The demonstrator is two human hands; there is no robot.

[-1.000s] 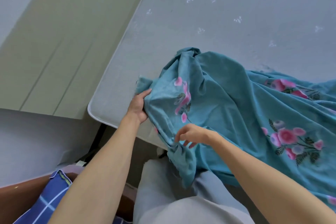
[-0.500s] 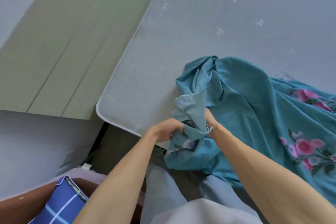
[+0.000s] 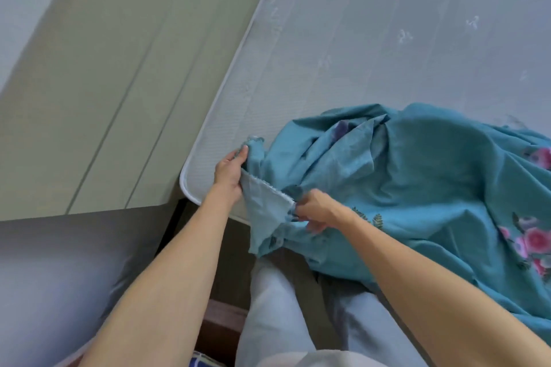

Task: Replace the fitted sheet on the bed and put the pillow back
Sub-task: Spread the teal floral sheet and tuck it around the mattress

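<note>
Both hands are gripping one bunched corner of the teal cotton fitted sheet with pink flower print (image 3: 417,188). Left hand (image 3: 231,168) is sitting at the near corner of the pale grey quilted mattress (image 3: 372,39), fingers curled round a gathered fold of the sheet, thumb lying on top of the cloth, fingertips pointing away from the body. Right hand (image 3: 316,210) is sitting just beside it, nearer the body, fingers curled and pinching the sheet edge where the paler underside is showing; a white stitched hem is running between the two hands. Cloth between the hands is hanging down over the mattress edge toward the person's light grey trousers (image 3: 277,307). Rest of the sheet is lying crumpled on the near right part of the mattress, spreading off to the right and draping over the near edge, flower print showing at far right. Mattress top is lying bare beyond the sheet, small white embroidered motifs scattered over it, white piping running round its rounded corner. Left of the mattress, an olive-green panelled wall surface (image 3: 104,83) is rising alongside. Near left, a grey smooth surface (image 3: 59,277) is lying blurred; cannot tell what it is. At the bottom edge a scrap of blue checked fabric (image 3: 205,360) is peeking out.
</note>
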